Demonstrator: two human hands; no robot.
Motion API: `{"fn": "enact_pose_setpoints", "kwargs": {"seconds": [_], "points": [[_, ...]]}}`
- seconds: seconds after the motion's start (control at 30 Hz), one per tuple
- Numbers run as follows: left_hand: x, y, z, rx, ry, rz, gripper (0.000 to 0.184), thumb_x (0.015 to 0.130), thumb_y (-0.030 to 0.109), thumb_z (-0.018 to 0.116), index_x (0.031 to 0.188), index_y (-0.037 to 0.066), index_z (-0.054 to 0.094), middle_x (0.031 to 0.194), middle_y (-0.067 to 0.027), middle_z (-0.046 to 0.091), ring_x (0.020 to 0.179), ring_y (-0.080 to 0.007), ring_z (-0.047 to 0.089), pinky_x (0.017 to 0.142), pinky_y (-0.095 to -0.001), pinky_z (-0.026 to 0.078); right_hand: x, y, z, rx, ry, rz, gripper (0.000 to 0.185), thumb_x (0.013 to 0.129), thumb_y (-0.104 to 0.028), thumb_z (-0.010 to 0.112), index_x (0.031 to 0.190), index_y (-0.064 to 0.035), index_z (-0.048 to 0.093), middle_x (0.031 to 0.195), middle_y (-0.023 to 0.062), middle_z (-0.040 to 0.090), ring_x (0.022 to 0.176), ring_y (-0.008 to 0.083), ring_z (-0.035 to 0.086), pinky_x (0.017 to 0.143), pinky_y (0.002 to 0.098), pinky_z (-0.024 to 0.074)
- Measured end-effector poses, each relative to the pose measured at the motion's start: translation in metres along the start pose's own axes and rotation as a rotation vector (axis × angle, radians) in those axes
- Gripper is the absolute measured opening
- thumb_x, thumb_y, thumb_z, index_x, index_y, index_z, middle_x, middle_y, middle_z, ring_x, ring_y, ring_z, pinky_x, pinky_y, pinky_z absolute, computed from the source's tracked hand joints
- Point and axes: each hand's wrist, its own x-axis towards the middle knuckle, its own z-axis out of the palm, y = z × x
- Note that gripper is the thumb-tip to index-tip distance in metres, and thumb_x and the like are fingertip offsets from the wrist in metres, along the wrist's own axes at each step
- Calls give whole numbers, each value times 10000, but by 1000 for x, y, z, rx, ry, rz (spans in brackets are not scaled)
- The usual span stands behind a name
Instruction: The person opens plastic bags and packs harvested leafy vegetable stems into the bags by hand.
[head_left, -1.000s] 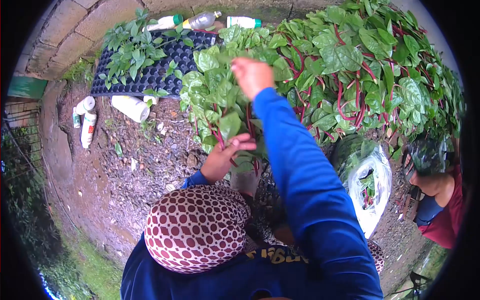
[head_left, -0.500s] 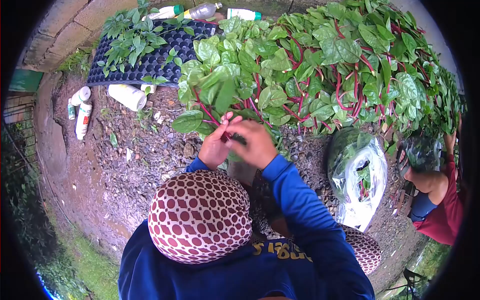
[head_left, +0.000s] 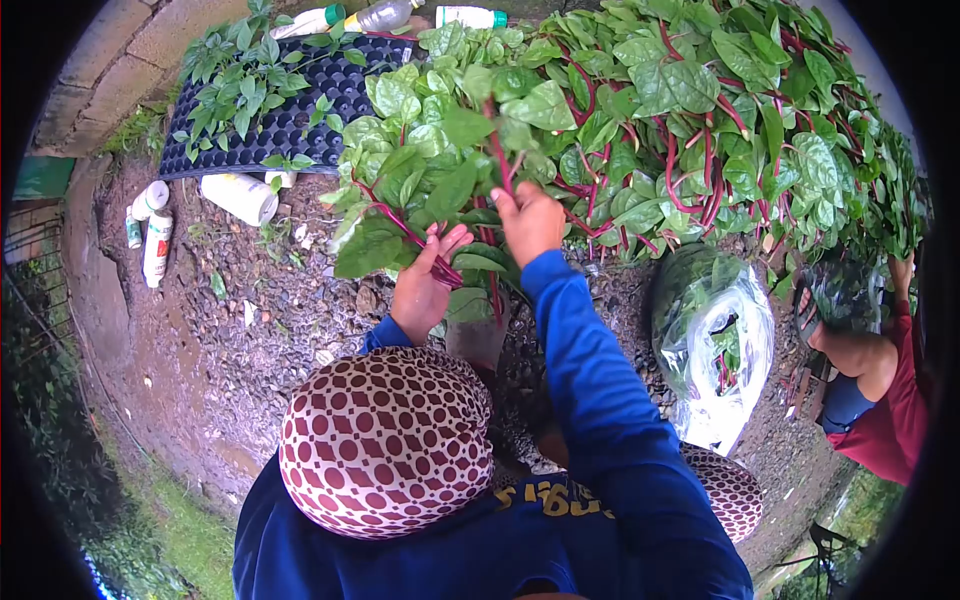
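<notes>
My left hand (head_left: pixel 425 287) holds the lower ends of several leafy red stems (head_left: pixel 400 226), its thumb across them, their leaves pointing up and left. Just to the right, my right hand (head_left: pixel 530 222) pinches another red stem (head_left: pixel 499 150) that stands upright, leaves at its upper part. Both hands are at the near edge of a large heap of green leaves with red stems (head_left: pixel 685 90). Part of the held stems is hidden by leaves.
A black seedling tray (head_left: pixel 330 90) with plants lies at the upper left, white bottles (head_left: pixel 240 198) around it. Right of my arm is a clear plastic bag (head_left: pixel 708 345) with greens inside. Another person (head_left: pixel 880 400) sits at the far right. Patterned fabric (head_left: pixel 385 440) covers my knee.
My right hand has moved up and right, away from my left hand, and now grips an upright stem. My left hand keeps its stems, slightly lower left.
</notes>
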Motion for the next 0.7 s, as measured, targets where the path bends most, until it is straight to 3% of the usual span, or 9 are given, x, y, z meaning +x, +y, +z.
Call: {"fn": "enact_pose_setpoints", "kwargs": {"seconds": [0.07, 0.17, 0.23, 0.27, 0.4, 0.47, 0.57, 0.67, 0.7], "points": [[5, -1, -1, -6, -7, -15, 376, 970, 269, 415, 1270, 44, 391, 1242, -116, 524, 1135, -225, 507, 929, -362, 405, -26, -15, -9, -146, 9, -245, 279, 774, -297, 663, 673, -71, 534, 571, 125, 588, 520, 307, 591, 485, 414, 465], [5, -2, 2, 14, -82, -18, 368, 960, 275, 443, 1236, 32, 445, 1188, -113, 554, 1087, -214, 534, 920, -351, 413, -67, -24, 1, -153, -75, -481, 214, 724, -247, 681, 747, -86, 542, 638, 108, 596, 549, 293, 599, 497, 421, 465], [6, 0, -1, 60, -20, -130, 318, 935, 237, 494, 1160, 13, 521, 1070, -101, 606, 992, -210, 578, 893, -344, 438, -76, -29, -11, -180, -221, -539, 211, 721, -244, 684, 772, -78, 565, 658, 106, 601, 574, 292, 609, 528, 419, 477], [8, 1, -5, 88, -30, -87, 303, 927, 217, 505, 1146, 10, 529, 1056, -98, 611, 978, -210, 583, 882, -346, 445, -74, -30, -24, -179, -276, -585, 203, 730, -245, 681, 768, -70, 586, 642, 112, 605, 576, 297, 610, 547, 421, 482], [2, 13, -9, 111, -37, 19, 284, 905, 154, 515, 1137, -8, 533, 1036, -93, 619, 969, -207, 592, 837, -357, 479, -36, 5, -43, -193, -311, -108, 313, 797, -362, 623, 707, -63, 644, 676, 176, 627, 651, 350, 616, 612, 440, 504], [4, 19, -22, 123, -32, 70, 288, 915, 154, 494, 1152, -6, 528, 1050, -95, 614, 979, -207, 593, 836, -358, 483, -31, 29, -34, -242, -429, -74, 341, 817, -359, 605, 698, -41, 637, 651, 160, 628, 585, 302, 627, 577, 404, 510], [5, 24, -17, 126, -13, 26, 302, 932, 158, 464, 1190, 13, 524, 1093, -90, 598, 978, -205, 592, 833, -351, 486, -48, 24, -9, 130, -668, 297, 378, 853, -364, 551, 717, -18, 622, 633, 139, 630, 495, 236, 617, 488, 361, 495], [7, 21, -22, 119, -33, 13, 284, 919, 112, 476, 1172, -1, 535, 1090, -90, 602, 970, -202, 597, 836, -352, 488, -53, 38, 18, 737, -519, 680, 443, 851, -440, 529, 779, -11, 611, 635, 109, 617, 442, 178, 588, 406, 301, 452], [6, 18, -21, 120, -1, 11, 259, 910, 90, 487, 1138, -15, 550, 1082, -98, 608, 956, -207, 604, 830, -358, 493, -51, 63, 32, 760, -436, 640, 470, 839, -475, 533, 832, -9, 593, 652, 95, 612, 432, 183, 578, 378, 273, 430]]}}
